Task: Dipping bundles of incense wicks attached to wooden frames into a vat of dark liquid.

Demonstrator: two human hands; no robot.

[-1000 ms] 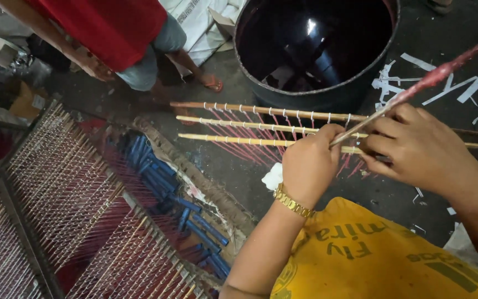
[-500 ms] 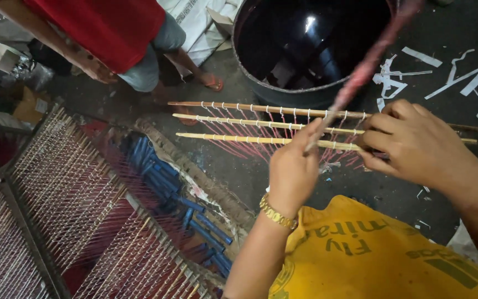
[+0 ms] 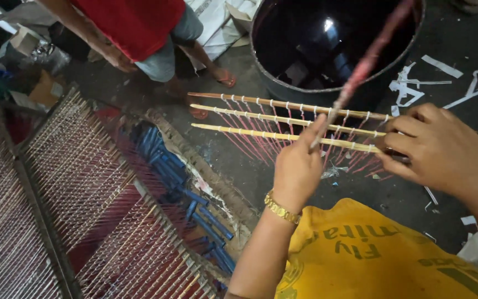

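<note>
Left hand (image 3: 297, 166): fingers pinched together on the lower end of a red-coated stick (image 3: 363, 66), whose long axis runs up and to the right from the grip, its blurred far end crossing over the dark drum (image 3: 283, 83). Right hand (image 3: 443, 147): fingers curled shut around the near ends of the bamboo rods (image 3: 283, 119), three pale rods lying roughly level and side by side, running leftward away from that hand. Thin red sticks (image 3: 250, 135) hang from the rods by pale ties. The left hand is the nearer to the stick; the rods pass just behind its fingers. Below, a dark floor strewn with white paper scraps (image 3: 443, 69). To the left, wire drying racks (image 3: 56, 210) and blue sticks (image 3: 164, 166). Beyond, a second person in a red shirt (image 3: 134, 25).
</note>
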